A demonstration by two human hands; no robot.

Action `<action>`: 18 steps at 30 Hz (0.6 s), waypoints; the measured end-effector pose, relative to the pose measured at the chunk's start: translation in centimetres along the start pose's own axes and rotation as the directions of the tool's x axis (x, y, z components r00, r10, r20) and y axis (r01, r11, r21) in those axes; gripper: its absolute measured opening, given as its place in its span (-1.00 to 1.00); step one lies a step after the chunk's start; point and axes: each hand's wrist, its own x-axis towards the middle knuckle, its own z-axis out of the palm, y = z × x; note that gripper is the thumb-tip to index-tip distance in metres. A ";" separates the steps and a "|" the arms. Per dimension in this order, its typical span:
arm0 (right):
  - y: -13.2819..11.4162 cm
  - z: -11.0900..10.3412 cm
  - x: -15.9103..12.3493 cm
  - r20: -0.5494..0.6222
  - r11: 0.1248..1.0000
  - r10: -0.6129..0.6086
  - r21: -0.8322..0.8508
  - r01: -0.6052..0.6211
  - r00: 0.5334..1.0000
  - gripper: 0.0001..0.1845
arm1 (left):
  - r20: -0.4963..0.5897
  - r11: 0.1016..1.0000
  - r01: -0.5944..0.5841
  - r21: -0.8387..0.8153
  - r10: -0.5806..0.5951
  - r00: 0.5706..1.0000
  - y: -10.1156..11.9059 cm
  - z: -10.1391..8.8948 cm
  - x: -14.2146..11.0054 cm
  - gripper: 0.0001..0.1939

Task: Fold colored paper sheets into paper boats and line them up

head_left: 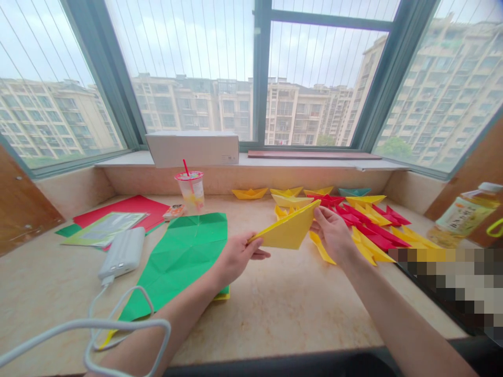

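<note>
A yellow folded paper boat [291, 229] is held up above the stone ledge between my two hands. My left hand [240, 255] pinches its left tip, thumb in front. The right tip is gripped by my right hand [329, 230], thumb and fingers closed on it. Under and beside my left forearm lies a creased green paper sheet [184, 256], with a bit of yellow paper [221, 297] showing beneath it. Behind and to the right of my right hand stand several folded paper boats in yellow, red [377, 235] and one teal [354, 192].
A white power bank [123, 252] with a looping white cable [58, 329] lies at left, near red paper [153, 213] and a clear packet [106, 229]. A plastic cup [190, 191] with a straw stands behind the green sheet. A drink bottle [463, 214] is at right; a white box [192, 148] rests on the sill.
</note>
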 end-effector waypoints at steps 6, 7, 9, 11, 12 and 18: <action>-0.8 0.8 -0.5 -0.014 0.996 -0.084 -0.015 0.084 0.996 -0.58 | 0.118 0.927 -0.096 0.364 0.057 0.991 -0.2 -0.2 -0.7 -0.57; -0.9 1.0 -0.6 -0.011 0.996 -0.090 -0.012 0.090 0.996 -0.58 | 0.136 0.907 -0.118 0.404 0.068 0.988 0.0 -0.2 -0.8 -0.57; -1.0 1.1 -0.8 -0.001 0.996 -0.089 -0.004 0.089 0.996 -0.58 | 0.124 0.884 -0.151 0.442 0.106 0.987 0.2 -0.2 -1.0 -0.58; -1.0 1.1 -0.9 0.015 0.996 -0.088 0.004 0.088 0.996 -0.59 | 0.071 0.888 -0.159 0.431 0.142 0.987 0.3 -0.3 -0.8 -0.57; -1.0 1.0 -0.9 0.026 0.996 -0.091 0.005 0.090 0.996 -0.60 | 0.043 0.899 -0.152 0.410 0.148 0.988 0.3 -0.3 -0.7 -0.57; -0.8 0.8 -0.9 0.073 0.993 -0.114 -0.011 0.115 0.991 -0.62 | 0.039 0.956 -0.106 0.274 0.099 0.994 -0.7 -0.4 0.1 -0.50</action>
